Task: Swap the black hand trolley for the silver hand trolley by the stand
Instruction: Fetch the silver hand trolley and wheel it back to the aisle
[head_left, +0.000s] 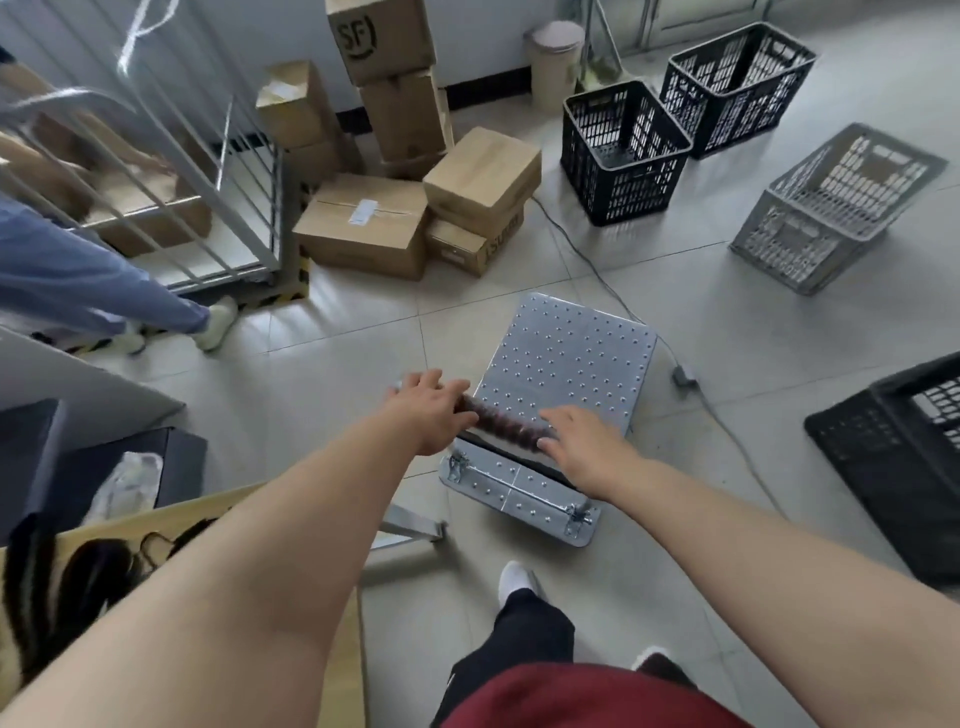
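Observation:
The silver hand trolley (566, 364) stands on the tiled floor in the middle of the head view, its studded metal deck pointing away from me. Its handle bar with a dark ribbed grip (506, 423) runs across the near end. My left hand (434, 410) rests over the left end of that bar, fingers curled loosely on it. My right hand (584, 441) lies over the right end, fingers spread on the grip. No black hand trolley is in sight. A grey wire-frame stand (228, 171) rises at the upper left.
Stacked cardboard boxes (395, 171) crowd the wall behind the trolley. Two black crates (623, 156) and a grey crate (831, 208) sit at the right, another black crate (904, 457) nearer. A cable (597, 270) crosses the floor. Another person's legs (104, 296) are at the left.

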